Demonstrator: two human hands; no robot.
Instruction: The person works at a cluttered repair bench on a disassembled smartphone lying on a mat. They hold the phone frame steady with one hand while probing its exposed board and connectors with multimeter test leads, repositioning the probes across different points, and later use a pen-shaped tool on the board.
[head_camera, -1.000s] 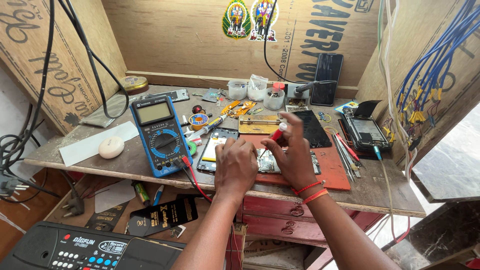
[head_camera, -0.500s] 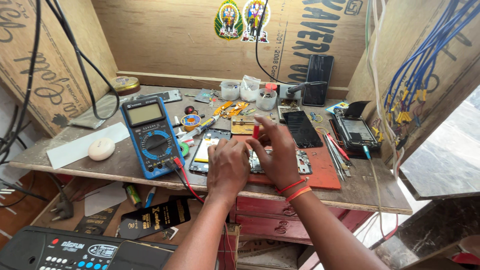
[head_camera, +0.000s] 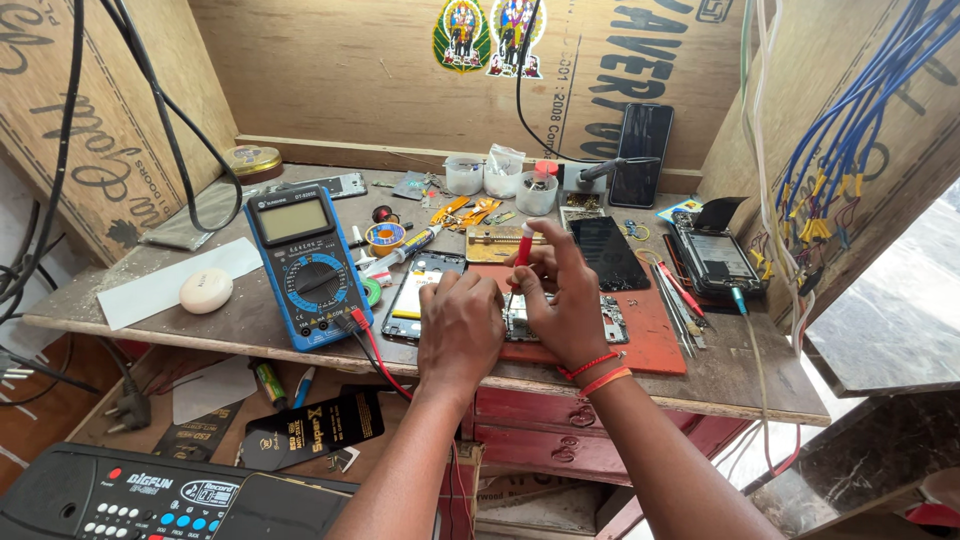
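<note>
Both hands have drawn closer over the opened phone since a second ago, the screwdriver tip now down on it.

Right hand (head_camera: 570, 300) pinches a thin red-handled screwdriver (head_camera: 520, 262) upright; left hand (head_camera: 460, 325) is curled, pressing the opened phone (head_camera: 612, 322) flat on the red mat (head_camera: 655, 340) at the bench's front edge. That phone looks light, stiff and fragile, best held by its edges. A blue meter (head_camera: 305, 265) lies beside.

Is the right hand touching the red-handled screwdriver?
Touching. The head view shows the right hand wrapped around the red-handled screwdriver, fingers closed on its shaft, with no gap visible.
</note>
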